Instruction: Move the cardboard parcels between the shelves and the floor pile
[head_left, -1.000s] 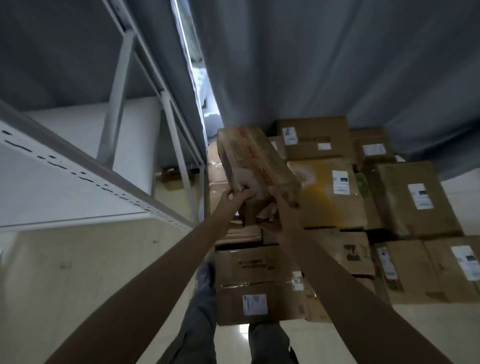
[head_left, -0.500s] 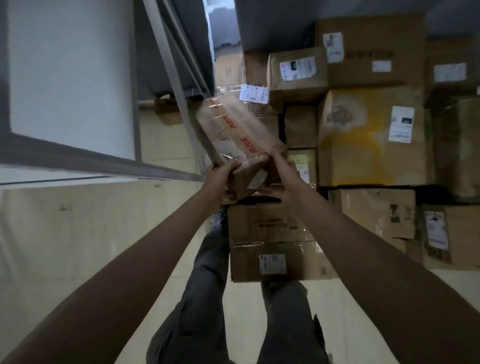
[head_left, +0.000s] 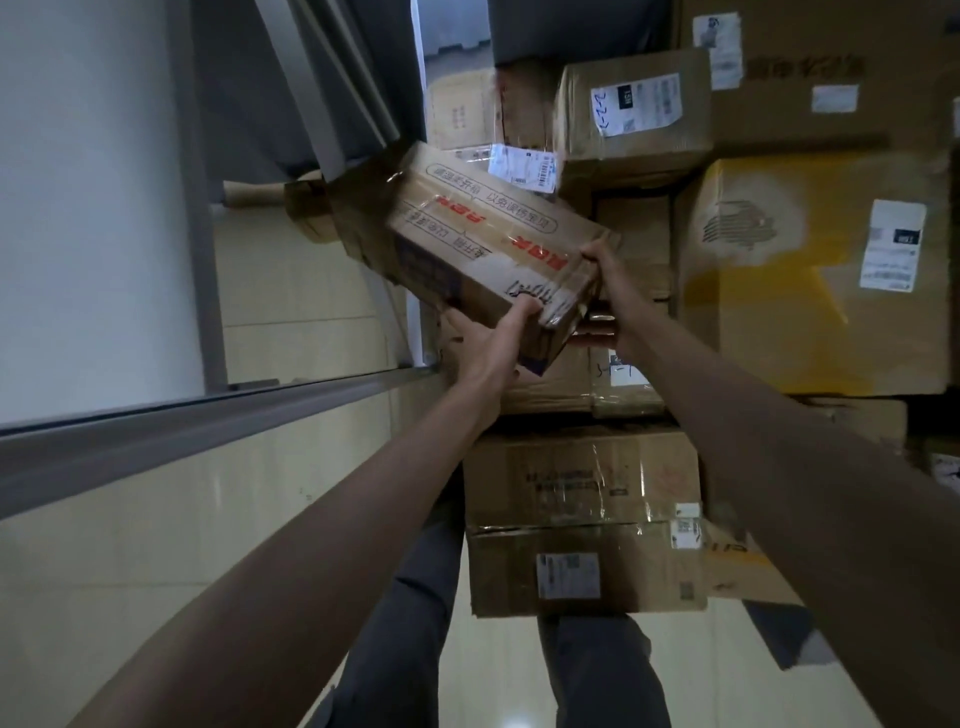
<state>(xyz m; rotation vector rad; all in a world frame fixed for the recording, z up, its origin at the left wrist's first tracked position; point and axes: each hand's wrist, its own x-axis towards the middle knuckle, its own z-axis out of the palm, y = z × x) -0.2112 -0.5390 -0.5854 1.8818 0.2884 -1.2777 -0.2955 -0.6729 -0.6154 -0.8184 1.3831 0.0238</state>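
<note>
A long taped cardboard parcel (head_left: 483, 244) with red print is held tilted in the air in front of me, its far end pointing up and left. My left hand (head_left: 488, 343) grips its near left corner, fingers curled over the top edge. My right hand (head_left: 610, 291) grips the near right corner from the side and below. Under and behind the parcel spreads the floor pile (head_left: 805, 270) of cardboard boxes. The grey metal shelf (head_left: 104, 218) stands at the left, its front rail (head_left: 208, 421) running across below the parcel's level.
A taped box (head_left: 582, 519) with a white label lies just ahead of my legs. A large yellow-stained box and a labelled box (head_left: 631, 111) sit further right and back. Pale tiled floor (head_left: 156, 571) lies to the left, under the shelf. A shelf upright (head_left: 332, 88) rises behind the parcel.
The view has tipped downward and the parcel has come lower and closer, now over the floor pile beside the shelf rail. Both hands have kept their hold on its near end.
</note>
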